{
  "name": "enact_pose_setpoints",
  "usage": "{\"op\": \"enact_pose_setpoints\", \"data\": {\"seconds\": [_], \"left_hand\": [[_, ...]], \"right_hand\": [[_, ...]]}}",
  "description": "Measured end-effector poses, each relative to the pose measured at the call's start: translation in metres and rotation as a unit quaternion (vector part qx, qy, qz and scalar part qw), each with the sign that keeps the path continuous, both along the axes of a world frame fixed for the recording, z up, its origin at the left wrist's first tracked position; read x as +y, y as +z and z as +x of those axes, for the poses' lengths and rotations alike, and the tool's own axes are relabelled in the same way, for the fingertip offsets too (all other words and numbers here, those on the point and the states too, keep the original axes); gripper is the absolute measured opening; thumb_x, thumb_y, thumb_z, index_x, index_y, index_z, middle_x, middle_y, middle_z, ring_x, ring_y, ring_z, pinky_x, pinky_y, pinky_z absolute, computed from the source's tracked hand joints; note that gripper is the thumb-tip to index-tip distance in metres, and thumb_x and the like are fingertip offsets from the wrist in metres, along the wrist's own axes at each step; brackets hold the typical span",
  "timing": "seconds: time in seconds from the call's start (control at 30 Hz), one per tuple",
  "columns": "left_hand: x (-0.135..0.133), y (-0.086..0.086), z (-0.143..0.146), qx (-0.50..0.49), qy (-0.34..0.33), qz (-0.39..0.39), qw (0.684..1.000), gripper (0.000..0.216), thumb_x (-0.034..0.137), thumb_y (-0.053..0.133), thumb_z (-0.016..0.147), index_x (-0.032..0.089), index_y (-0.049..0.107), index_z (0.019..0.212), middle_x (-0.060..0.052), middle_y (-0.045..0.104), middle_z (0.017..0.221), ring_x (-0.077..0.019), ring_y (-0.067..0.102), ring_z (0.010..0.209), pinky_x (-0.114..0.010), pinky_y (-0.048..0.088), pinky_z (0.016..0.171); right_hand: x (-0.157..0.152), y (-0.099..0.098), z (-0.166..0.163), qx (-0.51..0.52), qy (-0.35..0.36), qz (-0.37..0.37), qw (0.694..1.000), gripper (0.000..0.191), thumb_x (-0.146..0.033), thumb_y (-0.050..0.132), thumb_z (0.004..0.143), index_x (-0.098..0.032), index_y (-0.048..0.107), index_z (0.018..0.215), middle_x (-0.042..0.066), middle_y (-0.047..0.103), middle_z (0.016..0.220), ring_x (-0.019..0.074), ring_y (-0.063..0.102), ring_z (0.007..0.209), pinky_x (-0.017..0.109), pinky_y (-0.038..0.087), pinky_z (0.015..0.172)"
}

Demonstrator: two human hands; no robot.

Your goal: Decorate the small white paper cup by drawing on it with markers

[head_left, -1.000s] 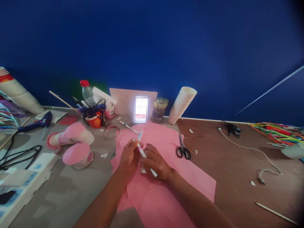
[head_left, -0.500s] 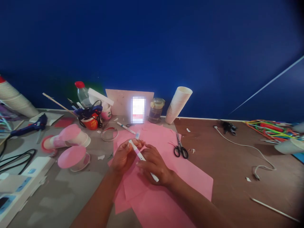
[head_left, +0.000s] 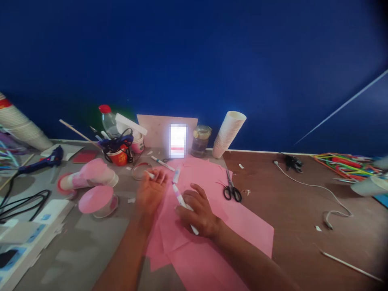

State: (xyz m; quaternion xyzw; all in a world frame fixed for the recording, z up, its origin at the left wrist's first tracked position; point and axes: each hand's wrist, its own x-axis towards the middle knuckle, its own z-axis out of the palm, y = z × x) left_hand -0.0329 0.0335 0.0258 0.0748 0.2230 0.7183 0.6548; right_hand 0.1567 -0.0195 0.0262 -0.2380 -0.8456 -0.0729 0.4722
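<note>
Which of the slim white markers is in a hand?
The pink-banded slim white marker, gripped by the right hand; the green-banded slim white marker lies loose farther back.

Our light is dim, with the blue wall (head_left: 194, 60) in deep shade. We get white glare from a pixelated screen (head_left: 178, 140). Soft shadows mottle the grey bench (head_left: 75, 250); our left hand (head_left: 151, 194) is blurred, and the right-hand corners darken to black.

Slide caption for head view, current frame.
Right hand holding a white marker over pink paper; blurred left hand showing a small white piece; scissors to the right.
</note>
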Motion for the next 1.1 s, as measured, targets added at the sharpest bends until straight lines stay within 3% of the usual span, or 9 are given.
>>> {"op": "enact_pose_setpoints", "data": {"seconds": [0.17,0.3,0.43,0.63,0.77,0.93,1.1], "left_hand": [[-0.01,-0.007,0.028,0.098,-0.043,0.02,0.994,0.016,0.025,0.074,0.075,0.017,0.063,0.084,0.002,0.062,0.069,-0.0112,0.061,0.069,-0.028,0.05,0.076],[-0.016,-0.008,0.032,0.165,-0.143,0.002,0.976,0.019,0.021,0.07,0.076,0.018,0.063,0.093,0.001,0.061,0.069,-0.0107,0.059,0.063,-0.024,0.048,0.066],[-0.02,-0.012,0.036,0.231,-0.238,-0.029,0.943,0.01,0.014,0.064,0.071,0.014,0.062,0.081,0.0,0.06,0.071,-0.0097,0.056,0.059,-0.024,0.045,0.059],[-0.027,-0.022,0.053,0.341,-0.314,-0.033,0.885,0.008,0.02,0.059,0.069,0.016,0.057,0.075,0.006,0.043,0.047,-0.0078,0.039,0.045,-0.022,0.031,0.047],[-0.03,-0.019,0.06,0.376,-0.328,-0.015,0.866,0.026,0.035,0.067,0.072,0.017,0.05,0.082,0.009,0.044,0.054,-0.0051,0.034,0.044,-0.021,0.027,0.046],[-0.029,-0.017,0.058,0.425,-0.319,0.016,0.847,0.057,0.05,0.073,0.069,0.018,0.047,0.11,0.006,0.051,0.075,-0.0041,0.039,0.049,-0.021,0.029,0.047],[-0.033,-0.024,0.06,0.429,-0.387,0.052,0.815,0.084,0.071,0.065,0.067,0.015,0.042,0.126,0.007,0.049,0.064,-0.006,0.036,0.044,-0.022,0.024,0.042]], "right_hand": [[0.009,-0.008,0.007,0.024,-0.06,-0.023,0.998,0.03,-0.017,0.052,0.085,-0.018,0.054,0.115,0.009,0.056,0.09,0.022,0.055,0.085,0.046,0.051,0.087],[0.009,-0.014,0.014,0.036,-0.126,-0.104,0.986,0.034,-0.017,0.051,0.086,-0.019,0.052,0.12,0.011,0.056,0.094,0.0225,0.056,0.083,0.037,0.053,0.069],[0.011,-0.019,0.014,0.045,-0.159,-0.15,0.975,0.035,-0.014,0.05,0.087,-0.019,0.054,0.121,0.012,0.055,0.099,0.0248,0.056,0.093,0.039,0.053,0.077],[0.019,-0.027,0.015,0.128,-0.146,-0.191,0.962,0.035,-0.011,0.047,0.087,-0.02,0.056,0.119,0.011,0.053,0.104,0.0224,0.058,0.093,0.038,0.053,0.078],[0.025,-0.028,0.02,0.225,-0.142,-0.255,0.93,0.025,-0.014,0.047,0.087,-0.022,0.061,0.107,0.008,0.057,0.098,0.0199,0.059,0.088,0.036,0.051,0.077],[0.03,-0.021,0.027,0.384,-0.102,-0.358,0.845,0.016,-0.022,0.053,0.083,-0.021,0.063,0.096,0.002,0.061,0.086,0.0166,0.058,0.076,0.031,0.048,0.071],[0.025,-0.016,0.022,0.449,-0.053,-0.379,0.807,0.012,-0.031,0.055,0.087,-0.021,0.06,0.092,0.0,0.059,0.079,0.0145,0.055,0.071,0.029,0.044,0.067]]}}
